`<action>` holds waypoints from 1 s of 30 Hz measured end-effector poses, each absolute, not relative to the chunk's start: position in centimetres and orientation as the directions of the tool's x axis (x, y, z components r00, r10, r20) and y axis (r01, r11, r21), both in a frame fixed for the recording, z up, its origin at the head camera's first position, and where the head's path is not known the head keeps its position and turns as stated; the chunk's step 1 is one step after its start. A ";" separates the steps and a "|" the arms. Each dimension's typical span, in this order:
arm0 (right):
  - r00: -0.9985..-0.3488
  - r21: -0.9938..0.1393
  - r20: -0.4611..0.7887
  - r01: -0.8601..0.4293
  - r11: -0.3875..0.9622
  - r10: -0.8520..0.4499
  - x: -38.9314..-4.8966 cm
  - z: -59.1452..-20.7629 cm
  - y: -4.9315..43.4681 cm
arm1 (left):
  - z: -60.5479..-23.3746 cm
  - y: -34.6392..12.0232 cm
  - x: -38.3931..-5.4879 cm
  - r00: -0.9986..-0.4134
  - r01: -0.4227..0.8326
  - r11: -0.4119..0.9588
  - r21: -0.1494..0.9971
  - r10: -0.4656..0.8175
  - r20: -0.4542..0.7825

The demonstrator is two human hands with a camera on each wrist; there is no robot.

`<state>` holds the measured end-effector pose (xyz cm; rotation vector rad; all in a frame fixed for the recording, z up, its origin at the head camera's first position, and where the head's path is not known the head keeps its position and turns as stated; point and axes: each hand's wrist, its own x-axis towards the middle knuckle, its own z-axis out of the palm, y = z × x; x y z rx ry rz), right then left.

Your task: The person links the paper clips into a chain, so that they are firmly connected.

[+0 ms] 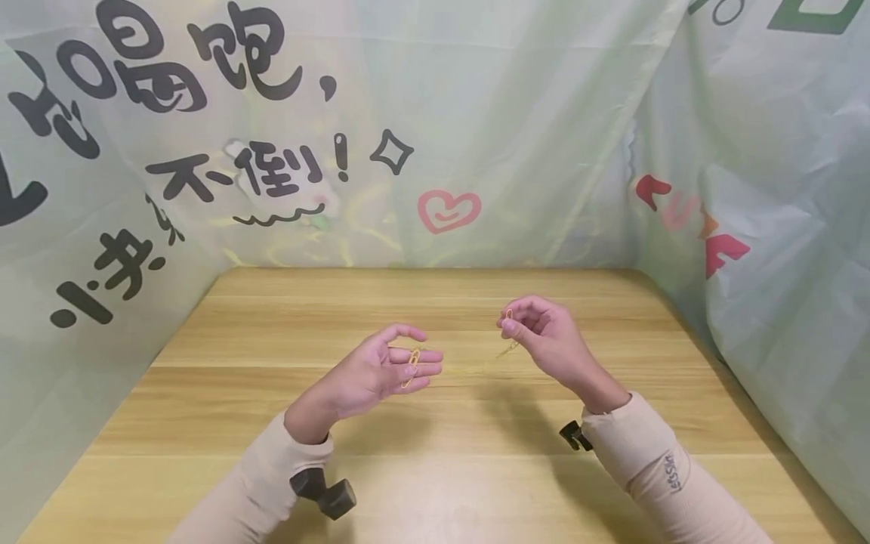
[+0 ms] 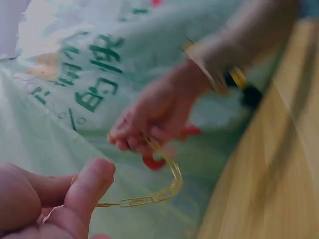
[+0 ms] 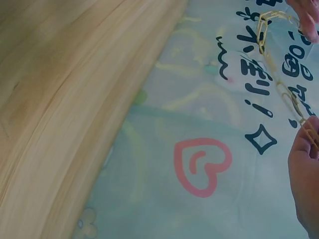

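Note:
A chain of yellow paper clips hangs in a sagging curve between the two hands, above the table. At one end, the left hand holds a paper clip under its thumb against the fingers, which reach out toward the right. The right hand, a little higher and farther back, pinches the clip at the other end between thumb and fingertips. In the right wrist view the linked clips run from one hand to the other. Fingers partly hide both end clips.
Below the hands lies a wooden tabletop. Pale green printed curtains enclose its back and sides. Black camera mounts are strapped at both wrists, over light sleeves.

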<state>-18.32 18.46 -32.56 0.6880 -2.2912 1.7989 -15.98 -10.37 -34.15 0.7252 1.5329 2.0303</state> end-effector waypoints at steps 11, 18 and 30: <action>-0.898 -0.874 0.366 -0.422 0.242 -0.243 -18.5 -32.9 19.1 | -34.9 -11.9 -16.2 -0.785 -0.086 -0.231 0.969 0.615 0.077; -0.891 -0.847 0.386 -0.446 0.291 -0.240 -18.2 -32.9 18.8 | -34.1 -11.6 -15.9 -0.857 0.145 -0.050 0.988 0.492 0.151; -0.880 -0.842 0.387 -0.459 0.282 -0.277 -18.0 -32.9 18.5 | -33.7 -10.5 -15.4 -0.905 0.233 -0.071 0.970 0.349 0.243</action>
